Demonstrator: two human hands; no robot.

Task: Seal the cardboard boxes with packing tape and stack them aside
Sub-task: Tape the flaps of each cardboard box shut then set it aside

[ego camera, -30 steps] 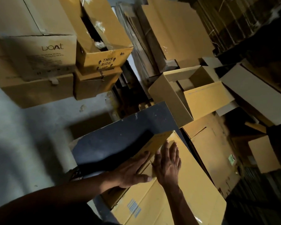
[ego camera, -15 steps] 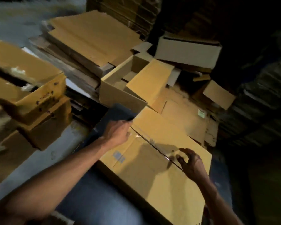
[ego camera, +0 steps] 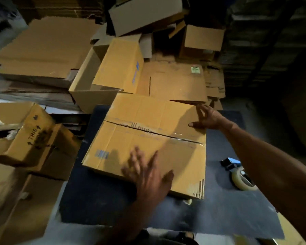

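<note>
Head view, left to right: the left hand (ego camera: pixel 148 175), blurred, lies with fingers spread flat on the near flap of the cardboard box (ego camera: pixel 145 144) at about 6 o'clock, probably pressing it shut. That box sits mid-frame on the dark mat (ego camera: pixel 219 209). At 2 o'clock the right hand (ego camera: pixel 206 117) steadies the far corner, fingers loose, while the tape dispenser (ego camera: pixel 240 175) waits at 4 o'clock within reach.

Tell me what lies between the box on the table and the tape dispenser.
Only bare dark tabletop lies between the box and the tape dispenser in the head view; the right forearm passes above that stretch.
</note>
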